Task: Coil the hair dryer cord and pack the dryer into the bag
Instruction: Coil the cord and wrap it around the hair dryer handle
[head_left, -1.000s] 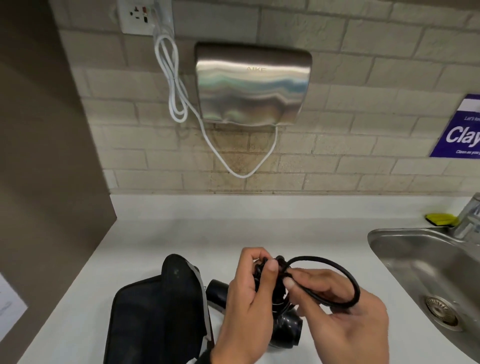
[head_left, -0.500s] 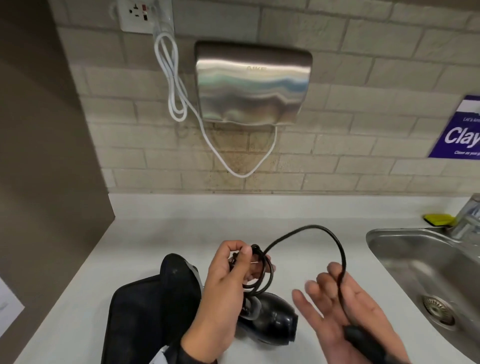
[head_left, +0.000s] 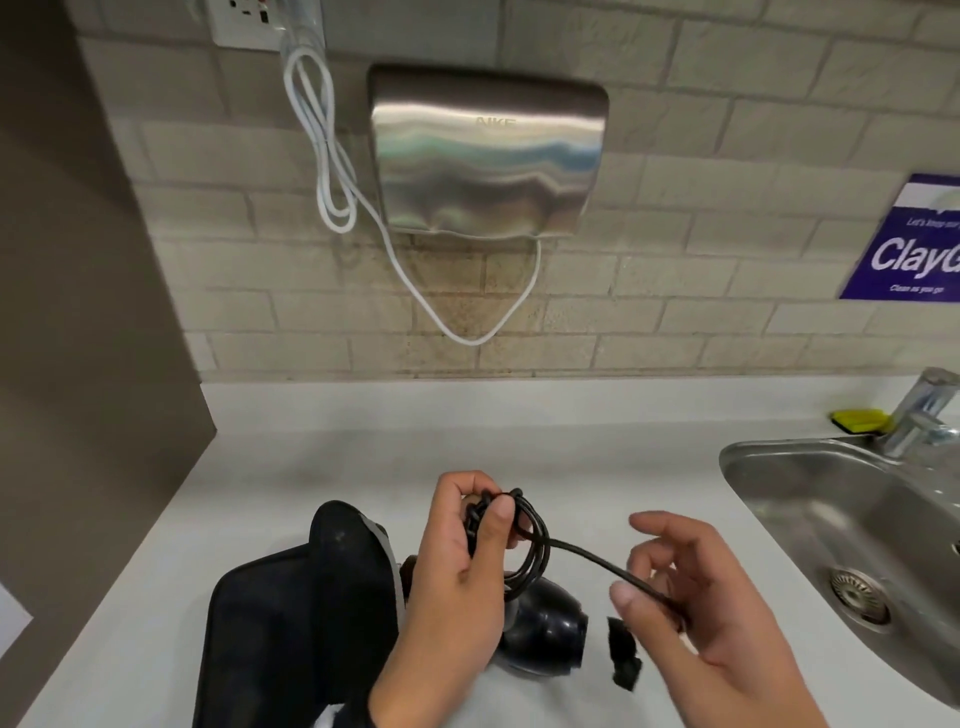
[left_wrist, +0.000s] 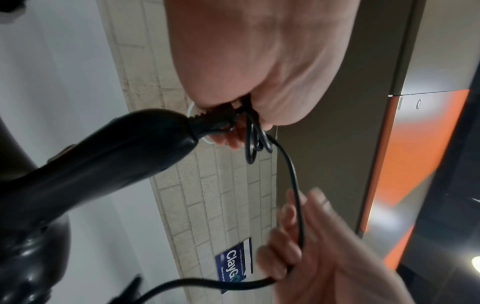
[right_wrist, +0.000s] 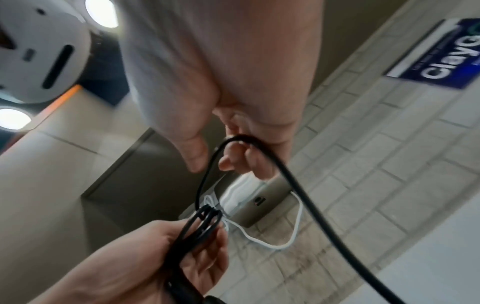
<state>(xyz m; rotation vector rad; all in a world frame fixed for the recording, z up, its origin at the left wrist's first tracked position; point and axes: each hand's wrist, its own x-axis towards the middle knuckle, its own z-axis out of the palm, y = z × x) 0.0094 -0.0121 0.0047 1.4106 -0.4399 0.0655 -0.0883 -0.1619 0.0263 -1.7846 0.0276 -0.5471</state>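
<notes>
A black hair dryer (head_left: 540, 629) lies on the white counter (head_left: 363, 457), its handle (left_wrist: 103, 156) rising to my left hand (head_left: 485, 512). That hand grips several small loops of the black cord (head_left: 530, 540) at the handle's end. From the loops a straight run of cord (head_left: 587, 558) leads to my right hand (head_left: 654, 566), whose thumb and curled fingers hold it. The black plug (head_left: 623, 657) hangs below that hand. A black bag (head_left: 291, 623) lies open just left of the dryer, its flap standing up.
A steel sink (head_left: 779, 467) with a tap (head_left: 919, 415) and a yellow sponge (head_left: 857, 420) is at the right. A steel hand dryer (head_left: 488, 156) and its white cable (head_left: 332, 171) hang on the brick wall. A brown panel (head_left: 78, 312) bounds the left.
The wide arch of cord has been drawn down into a straight run between my hands. My right hand rose and its fingers curled round the cord; the plug now dangles beneath it.
</notes>
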